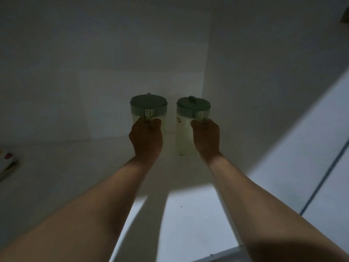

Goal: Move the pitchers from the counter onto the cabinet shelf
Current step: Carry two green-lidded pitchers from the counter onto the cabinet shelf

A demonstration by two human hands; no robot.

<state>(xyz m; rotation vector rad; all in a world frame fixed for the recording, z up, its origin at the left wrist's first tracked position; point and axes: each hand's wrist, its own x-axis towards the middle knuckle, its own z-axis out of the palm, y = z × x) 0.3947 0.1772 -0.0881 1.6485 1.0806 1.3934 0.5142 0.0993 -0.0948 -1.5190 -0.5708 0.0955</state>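
Observation:
Two clear plastic pitchers with green lids stand side by side deep inside a dim white cabinet. My left hand (pixel 146 138) is closed around the handle of the left pitcher (pixel 148 108). My right hand (pixel 206 138) grips the handle of the right pitcher (pixel 186 127), whose lid carries a small knob. Both arms reach straight forward over the shelf floor (pixel 75 167). Each hand hides its pitcher's handle, and the left hand also covers most of that pitcher's lower body. Whether the bases rest on the shelf I cannot tell.
The cabinet's right side wall (pixel 255 91) stands close beside the right pitcher. A flat object with a red patch (pixel 7 161) lies at the far left edge of the shelf. The back wall (pixel 113 63) rises just behind the pitchers.

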